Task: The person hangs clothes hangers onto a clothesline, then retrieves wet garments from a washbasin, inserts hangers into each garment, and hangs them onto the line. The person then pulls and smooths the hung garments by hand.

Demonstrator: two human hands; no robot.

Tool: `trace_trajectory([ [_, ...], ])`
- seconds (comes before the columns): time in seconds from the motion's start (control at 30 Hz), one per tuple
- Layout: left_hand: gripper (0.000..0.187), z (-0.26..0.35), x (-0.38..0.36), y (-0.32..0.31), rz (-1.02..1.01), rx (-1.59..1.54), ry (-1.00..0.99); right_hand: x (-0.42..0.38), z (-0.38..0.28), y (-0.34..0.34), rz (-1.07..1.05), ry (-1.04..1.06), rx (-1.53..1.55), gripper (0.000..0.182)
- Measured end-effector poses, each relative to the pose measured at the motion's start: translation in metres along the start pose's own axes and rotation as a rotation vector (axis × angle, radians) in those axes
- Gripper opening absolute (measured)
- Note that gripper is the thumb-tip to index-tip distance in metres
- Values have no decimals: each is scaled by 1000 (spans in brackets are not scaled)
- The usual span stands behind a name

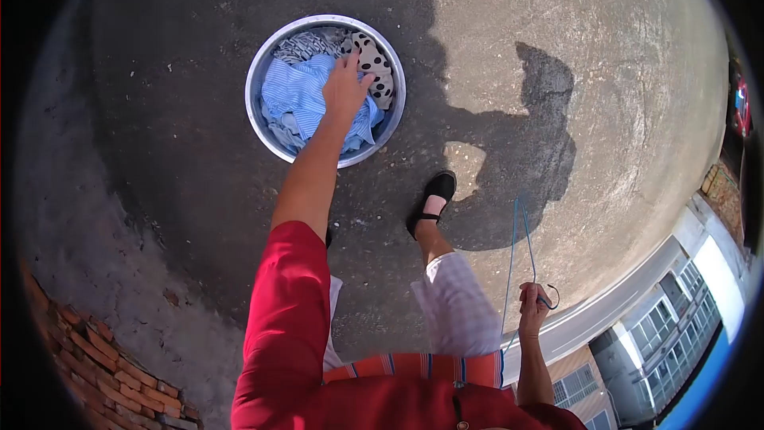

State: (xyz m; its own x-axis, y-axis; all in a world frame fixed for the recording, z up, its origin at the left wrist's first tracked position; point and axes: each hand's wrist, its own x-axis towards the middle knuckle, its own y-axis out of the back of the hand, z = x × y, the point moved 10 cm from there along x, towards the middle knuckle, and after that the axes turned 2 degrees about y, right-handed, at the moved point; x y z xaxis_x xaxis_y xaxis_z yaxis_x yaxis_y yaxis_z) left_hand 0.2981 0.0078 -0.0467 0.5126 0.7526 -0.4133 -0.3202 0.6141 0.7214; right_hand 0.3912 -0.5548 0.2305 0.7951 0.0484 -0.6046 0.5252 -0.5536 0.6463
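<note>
A round metal basin [253, 103] full of clothes stands on the ground ahead of me. Over it reaches my left hand [344, 89], its thumb and fingers apart, at the edge between a blue striped garment [298, 84] and a cream cloth with black dots [370, 60]. Whether the fingertips touch the cloth is hard to tell. A grey-and-white patterned cloth [298, 48] lies at the basin's far side. Low on the right, my right hand [532, 309] is closed around a thin blue clothes hanger [512, 247], near its hook; no garment hangs on it.
Concrete ground [191, 215] spreads around the basin, partly in shadow. My black shoe [434, 199] is right of and nearer than the basin. A brick edge [103, 366] lies at lower left. Buildings [668, 326] stand at the far right.
</note>
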Motion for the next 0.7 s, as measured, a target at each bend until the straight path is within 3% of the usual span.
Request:
trace_trajectory([
  [0.1, 51, -39, -27, -12, -102, 257, 52, 9, 12, -27, -84, 30, -5, 35],
  [0.17, 46, -87, -21, -12, -100, 264, 217, 7, 12, -33, -122, -24, -28, 35],
  [0.3, 39, -65, -13, 18, 47, 260, 369, 19, 3, -24, -149, 57, -81, 34],
  [0.33, 38, -33, -19, 8, 11, 343, 126, 21, 1, -22, -145, 65, -92, 34],
  [0.43, 39, -16, -28, -41, -96, 541, -129, 24, 9, -28, -132, -52, -54, 35],
  [0.47, 38, -28, -22, -57, -180, 560, -65, 23, 13, -30, -121, -114, -32, 35],
  [0.57, 30, -71, 6, -69, -4, 542, 26, 25, 25, -31, -114, -170, 11, 35],
  [0.67, 26, -100, 27, -66, -269, 380, 256, 25, 23, -30, -121, -163, 38, 35],
  [0.7, 26, -74, 28, -55, -311, 363, 72, 24, 22, -29, -116, -189, 58, 35],
])
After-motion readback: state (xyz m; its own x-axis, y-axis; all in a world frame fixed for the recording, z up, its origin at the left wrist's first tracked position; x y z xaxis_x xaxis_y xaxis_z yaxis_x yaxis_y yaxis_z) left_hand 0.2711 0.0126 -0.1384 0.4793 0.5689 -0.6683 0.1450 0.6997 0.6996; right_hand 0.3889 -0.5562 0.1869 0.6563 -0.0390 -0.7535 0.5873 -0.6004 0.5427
